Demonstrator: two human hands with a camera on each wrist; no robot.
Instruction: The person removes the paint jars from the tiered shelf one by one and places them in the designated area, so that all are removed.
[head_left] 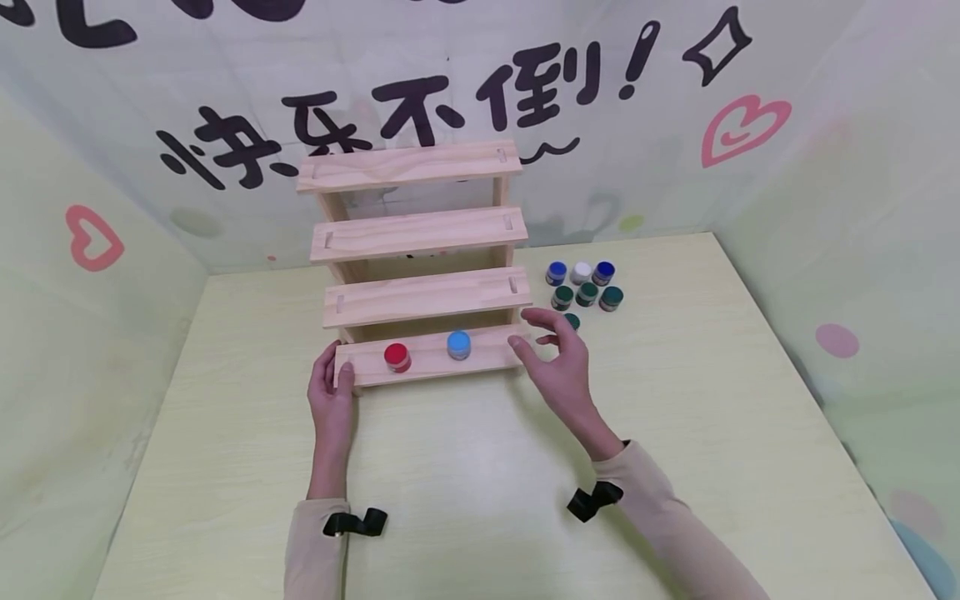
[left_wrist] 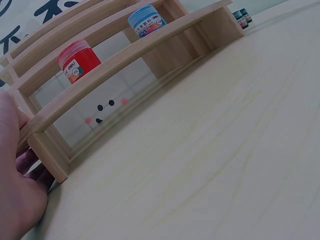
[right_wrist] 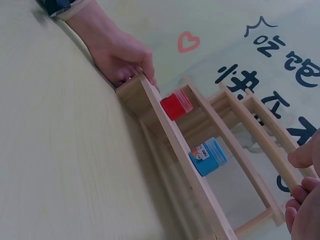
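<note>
A tiered wooden shelf rack [head_left: 427,300] stands on the table. A red paint jar [head_left: 397,357] and a light blue paint jar [head_left: 459,345] stand upright on its lowest board, the red one farther left. My left hand [head_left: 332,408] grips the left end of that board, thumb on top and fingers around the edge; in the left wrist view the hand [left_wrist: 20,185] is partly cut off. Near the right end of the rack is my right hand [head_left: 562,367], thumb and fingers spread apart with nothing held. Whether its thumb touches the board, I cannot tell.
Behind the rack's right side, several paint jars [head_left: 587,293] in blue, white and green stand on the table [head_left: 720,400]; my right hand partly hides one green jar [head_left: 573,322]. A printed cloth backdrop [head_left: 637,167] rises behind and on both sides.
</note>
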